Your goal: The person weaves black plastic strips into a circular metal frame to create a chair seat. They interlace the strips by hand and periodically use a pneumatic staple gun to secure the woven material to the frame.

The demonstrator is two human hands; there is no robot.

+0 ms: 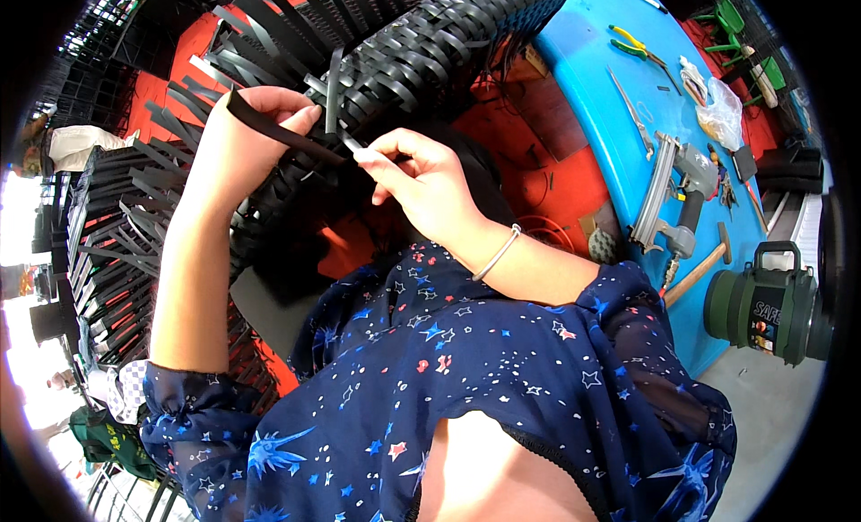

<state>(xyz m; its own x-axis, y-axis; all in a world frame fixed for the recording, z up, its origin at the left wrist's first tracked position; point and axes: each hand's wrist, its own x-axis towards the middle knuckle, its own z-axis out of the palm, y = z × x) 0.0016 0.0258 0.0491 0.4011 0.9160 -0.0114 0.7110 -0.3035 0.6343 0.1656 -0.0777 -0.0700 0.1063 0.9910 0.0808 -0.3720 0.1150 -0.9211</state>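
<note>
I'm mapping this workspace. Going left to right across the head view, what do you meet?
Left hand pinching a black strip → right hand → silver bangle → nail gun → green jug.

Left hand pinches a flat black strip, fingers closed on it, strip running diagonally toward the right hand. Right hand's fingertips grip the strip's other end right at the black woven wicker frame. Loose strip ends stick out of the weave above both hands. Silver bangle on right wrist. To the right, blue table carries a pneumatic nail gun, wooden-handled hammer, yellow-handled pliers, plastic bag. Green jug stands at the table's near end.
</note>
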